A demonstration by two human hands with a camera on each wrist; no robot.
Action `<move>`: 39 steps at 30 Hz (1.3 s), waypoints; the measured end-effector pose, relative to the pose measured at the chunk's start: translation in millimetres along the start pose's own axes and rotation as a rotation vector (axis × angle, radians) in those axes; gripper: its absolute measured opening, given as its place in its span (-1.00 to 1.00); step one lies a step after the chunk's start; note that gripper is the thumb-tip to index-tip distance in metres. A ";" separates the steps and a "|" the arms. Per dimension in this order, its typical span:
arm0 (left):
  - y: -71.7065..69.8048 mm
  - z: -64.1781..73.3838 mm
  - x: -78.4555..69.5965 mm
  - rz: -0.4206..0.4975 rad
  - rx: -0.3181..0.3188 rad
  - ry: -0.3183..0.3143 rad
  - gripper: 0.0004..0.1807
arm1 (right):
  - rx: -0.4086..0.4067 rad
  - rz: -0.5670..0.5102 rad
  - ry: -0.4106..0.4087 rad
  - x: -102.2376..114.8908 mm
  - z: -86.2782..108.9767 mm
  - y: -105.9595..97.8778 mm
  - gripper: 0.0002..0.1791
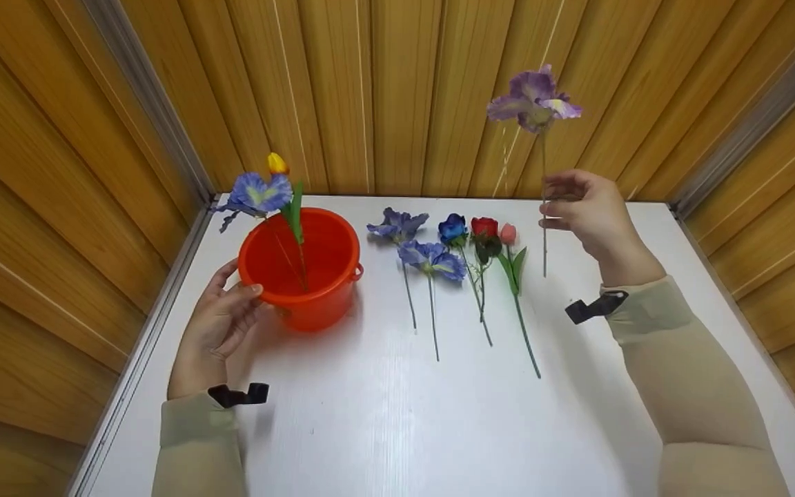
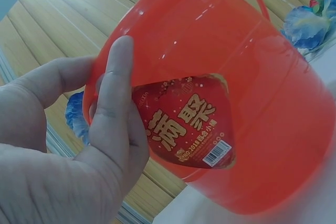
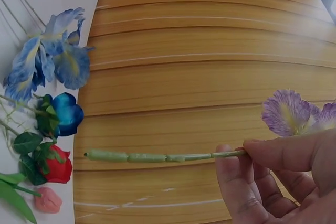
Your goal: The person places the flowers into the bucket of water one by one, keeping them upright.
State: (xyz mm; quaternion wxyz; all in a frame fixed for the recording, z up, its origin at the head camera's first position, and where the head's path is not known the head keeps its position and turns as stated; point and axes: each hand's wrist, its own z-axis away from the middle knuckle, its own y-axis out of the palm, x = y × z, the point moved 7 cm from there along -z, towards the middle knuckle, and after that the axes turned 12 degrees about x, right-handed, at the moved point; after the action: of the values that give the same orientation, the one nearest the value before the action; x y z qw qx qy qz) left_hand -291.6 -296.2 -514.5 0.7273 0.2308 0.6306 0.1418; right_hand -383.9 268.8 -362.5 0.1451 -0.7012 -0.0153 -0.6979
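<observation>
At table (image 1: 370, 428), purple flower (image 1: 537, 114) pinched in right hand (image 1: 592, 212), bucket (image 1: 318, 312) gripped by left hand (image 1: 212, 321)

The red printed label (image 2: 184, 111) on the round, glossy orange-red plastic bucket (image 2: 278, 103) bore the large gold characters "满" and "聚", the smaller line "NO.2018百合小桶", and a black-and-white barcode (image 2: 217, 153) with digits too tiny to read.

The bucket (image 1: 321, 307) looks like smooth, glossy plastic. The purple petals (image 1: 533, 100) resemble matt cloth. The bench (image 1: 370, 421) is smooth and shiny.
</observation>
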 end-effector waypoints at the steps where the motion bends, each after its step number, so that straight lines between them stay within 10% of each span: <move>1: -0.1 0.0 -0.3 -0.001 -0.001 -0.001 -0.31 | 0.002 0.002 -0.009 2.4 -2.1 4.6 -0.55; 39: -5.9 -4.7 1.9 0.021 0.015 0.004 -0.35 | 0.253 -0.238 -0.062 12.2 -60.7 216.7 -0.44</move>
State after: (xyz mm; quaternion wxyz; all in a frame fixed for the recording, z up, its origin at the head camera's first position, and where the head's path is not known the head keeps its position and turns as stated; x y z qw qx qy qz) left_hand -296.5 -299.5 -519.7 0.7228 0.2425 0.6307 0.1449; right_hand -394.1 45.4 -391.0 0.1480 -0.6917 -0.1905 -0.6807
